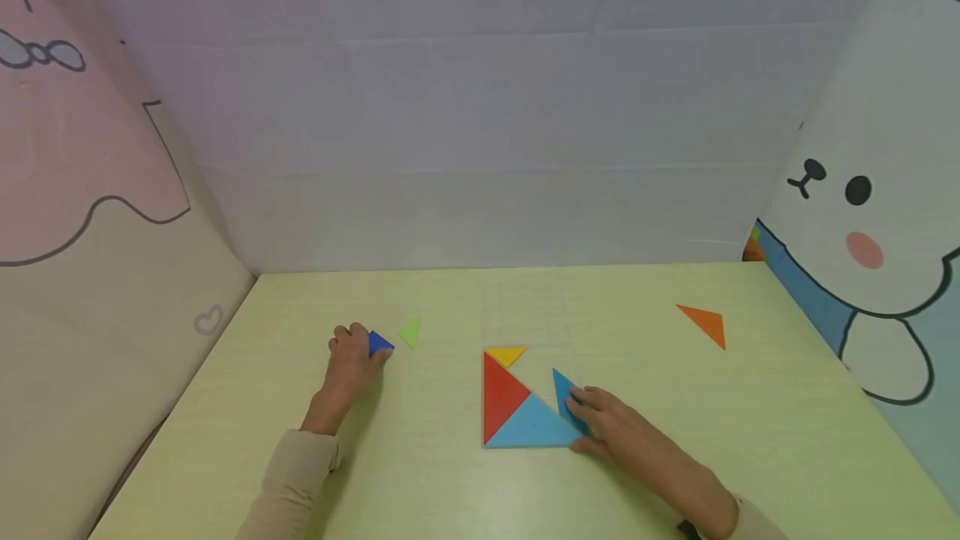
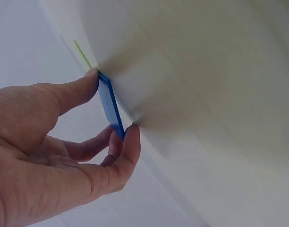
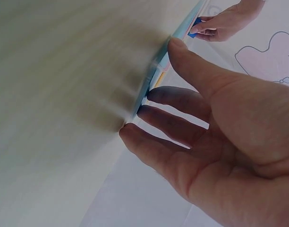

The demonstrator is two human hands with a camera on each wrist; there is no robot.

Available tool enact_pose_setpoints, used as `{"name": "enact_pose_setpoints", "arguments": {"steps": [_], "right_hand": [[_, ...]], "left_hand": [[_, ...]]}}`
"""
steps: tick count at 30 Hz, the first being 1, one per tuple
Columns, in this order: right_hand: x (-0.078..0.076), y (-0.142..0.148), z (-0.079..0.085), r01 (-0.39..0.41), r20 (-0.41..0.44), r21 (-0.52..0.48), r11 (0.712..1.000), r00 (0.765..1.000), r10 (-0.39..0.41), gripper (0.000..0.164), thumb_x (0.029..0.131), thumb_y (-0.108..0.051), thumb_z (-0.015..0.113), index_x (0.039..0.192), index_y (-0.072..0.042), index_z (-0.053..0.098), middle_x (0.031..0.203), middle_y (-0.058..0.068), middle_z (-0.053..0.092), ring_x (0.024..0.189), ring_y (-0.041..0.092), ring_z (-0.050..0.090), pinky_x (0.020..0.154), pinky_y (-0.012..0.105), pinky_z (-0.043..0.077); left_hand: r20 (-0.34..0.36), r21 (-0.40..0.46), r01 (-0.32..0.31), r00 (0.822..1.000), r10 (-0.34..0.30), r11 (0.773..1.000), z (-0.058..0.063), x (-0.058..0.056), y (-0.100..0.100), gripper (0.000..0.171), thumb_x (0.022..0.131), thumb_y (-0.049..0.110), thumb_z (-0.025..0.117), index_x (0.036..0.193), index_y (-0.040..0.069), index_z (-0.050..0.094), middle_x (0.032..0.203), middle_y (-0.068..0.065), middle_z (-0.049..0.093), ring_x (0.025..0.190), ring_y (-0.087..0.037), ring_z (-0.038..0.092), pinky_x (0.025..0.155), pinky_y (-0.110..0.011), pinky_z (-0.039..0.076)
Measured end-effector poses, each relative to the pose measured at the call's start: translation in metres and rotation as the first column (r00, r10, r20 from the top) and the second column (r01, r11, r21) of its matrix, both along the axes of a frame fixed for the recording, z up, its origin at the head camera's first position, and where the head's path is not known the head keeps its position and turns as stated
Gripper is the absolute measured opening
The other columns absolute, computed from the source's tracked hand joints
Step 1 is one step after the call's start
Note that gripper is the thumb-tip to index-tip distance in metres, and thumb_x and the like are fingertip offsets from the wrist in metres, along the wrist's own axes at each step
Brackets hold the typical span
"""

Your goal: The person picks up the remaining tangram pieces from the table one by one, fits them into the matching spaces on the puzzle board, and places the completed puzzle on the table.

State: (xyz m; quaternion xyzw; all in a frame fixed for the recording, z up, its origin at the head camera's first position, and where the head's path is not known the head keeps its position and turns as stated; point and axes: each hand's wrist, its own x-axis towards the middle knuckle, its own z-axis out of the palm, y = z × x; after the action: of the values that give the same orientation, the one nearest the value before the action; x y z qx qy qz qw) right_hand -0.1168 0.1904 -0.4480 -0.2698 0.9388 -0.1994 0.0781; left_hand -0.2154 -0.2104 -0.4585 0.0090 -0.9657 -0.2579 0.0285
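Head view: left fingers (image 1: 356,331) pinch dark-blue piece (image 1: 378,342); right fingers (image 1: 591,397), spread, touch lighter-blue piece (image 1: 562,391).

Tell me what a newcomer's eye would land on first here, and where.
Probably the bright red triangle and large light blue triangle, side by side near the middle of the table. Next, the left hand pinching a dark blue piece on the left, and the right hand touching another blue piece right of centre. A white cartoon animal stands out at the head view's right side.
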Motion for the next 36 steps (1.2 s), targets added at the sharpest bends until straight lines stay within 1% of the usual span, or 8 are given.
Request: {"name": "enact_pose_setpoints", "arguments": {"steps": [3, 6, 10, 13, 21, 24, 29, 36], "right_hand": [[0.001, 0.001, -0.001, -0.004, -0.003, -0.005, 1.0, 1.0, 0.004, 0.057, 0.095, -0.027, 0.074, 0.139, 0.005, 0.06, 0.144, 0.021, 0.055, 0.132, 0.041, 0.052, 0.103, 0.052, 0.049], [0.0, 0.001, -0.001, -0.001, 0.007, -0.003, 1.0, 1.0, 0.001, 0.057, 0.095, -0.027, 0.074, 0.139, 0.005, 0.06, 0.144, 0.021, 0.055, 0.133, 0.041, 0.052, 0.103, 0.052, 0.049], [0.0, 0.001, -0.001, 0.001, 0.01, -0.001, 1.0, 1.0, -0.001, 0.057, 0.094, -0.028, 0.074, 0.14, 0.005, 0.06, 0.144, 0.02, 0.055, 0.133, 0.041, 0.051, 0.103, 0.053, 0.048], [0.001, 0.001, -0.001, -0.002, -0.001, -0.002, 1.0, 1.0, 0.002, 0.057, 0.094, -0.027, 0.074, 0.139, 0.005, 0.06, 0.144, 0.021, 0.055, 0.132, 0.041, 0.052, 0.103, 0.053, 0.049], [0.002, 0.002, -0.002, -0.013, -0.029, -0.015, 1.0, 1.0, 0.013, 0.056, 0.095, -0.026, 0.074, 0.139, 0.005, 0.06, 0.143, 0.021, 0.056, 0.131, 0.041, 0.052, 0.102, 0.052, 0.049], [0.002, 0.003, -0.002, -0.017, -0.031, -0.021, 1.0, 0.999, 0.016, 0.055, 0.095, -0.025, 0.074, 0.139, 0.005, 0.06, 0.143, 0.021, 0.056, 0.131, 0.041, 0.053, 0.102, 0.053, 0.049], [0.002, 0.003, -0.002, -0.025, -0.046, -0.033, 0.999, 0.999, 0.023, 0.054, 0.095, -0.023, 0.074, 0.138, 0.007, 0.06, 0.142, 0.023, 0.056, 0.13, 0.041, 0.053, 0.101, 0.053, 0.05], [0.002, 0.003, -0.001, -0.03, -0.049, -0.034, 0.999, 0.998, 0.028, 0.054, 0.096, -0.023, 0.073, 0.138, 0.008, 0.06, 0.142, 0.023, 0.056, 0.129, 0.041, 0.053, 0.101, 0.053, 0.05]], "left_hand": [[-0.004, 0.035, 0.007, 1.0, -0.007, 0.999, -0.002, 0.0, -0.001, 0.04, 0.098, 0.009, 0.069, 0.113, -0.019, 0.045, 0.117, -0.042, 0.038, 0.105, -0.054, 0.045, 0.087, -0.062, 0.048], [-0.002, 0.054, -0.002, 1.0, 0.003, 0.999, -0.005, -0.002, -0.002, 0.04, 0.098, 0.008, 0.07, 0.118, -0.018, 0.048, 0.119, -0.041, 0.039, 0.11, -0.054, 0.046, 0.091, -0.063, 0.048], [0.003, 0.067, -0.021, 1.0, 0.021, 0.998, -0.005, -0.004, -0.001, 0.04, 0.098, 0.007, 0.07, 0.121, -0.017, 0.049, 0.122, -0.04, 0.042, 0.115, -0.054, 0.048, 0.096, -0.063, 0.048], [-0.01, 0.077, -0.024, 1.0, 0.025, 0.997, -0.003, -0.003, 0.0, 0.037, 0.098, 0.005, 0.068, 0.122, -0.016, 0.051, 0.122, -0.038, 0.047, 0.115, -0.052, 0.051, 0.097, -0.062, 0.048], [-0.071, 0.119, -0.015, 0.997, 0.024, 0.993, 0.001, -0.002, 0.004, 0.028, 0.098, -0.003, 0.065, 0.121, -0.013, 0.054, 0.115, -0.034, 0.061, 0.111, -0.048, 0.061, 0.091, -0.057, 0.053], [-0.08, 0.129, -0.011, 0.997, 0.021, 0.992, 0.002, -0.002, 0.005, 0.029, 0.098, -0.004, 0.064, 0.124, -0.012, 0.055, 0.115, -0.035, 0.063, 0.11, -0.048, 0.063, 0.09, -0.057, 0.054], [-0.109, 0.122, 0.018, 0.994, -0.004, 0.992, 0.003, -0.001, 0.006, 0.035, 0.096, -0.007, 0.065, 0.131, -0.008, 0.057, 0.116, -0.033, 0.064, 0.107, -0.046, 0.064, 0.089, -0.057, 0.055], [-0.157, 0.14, 0.042, 0.987, -0.019, 0.989, 0.006, 0.001, 0.009, 0.033, 0.094, -0.01, 0.067, 0.126, -0.007, 0.063, 0.113, -0.032, 0.067, 0.104, -0.045, 0.066, 0.087, -0.056, 0.056]]}}
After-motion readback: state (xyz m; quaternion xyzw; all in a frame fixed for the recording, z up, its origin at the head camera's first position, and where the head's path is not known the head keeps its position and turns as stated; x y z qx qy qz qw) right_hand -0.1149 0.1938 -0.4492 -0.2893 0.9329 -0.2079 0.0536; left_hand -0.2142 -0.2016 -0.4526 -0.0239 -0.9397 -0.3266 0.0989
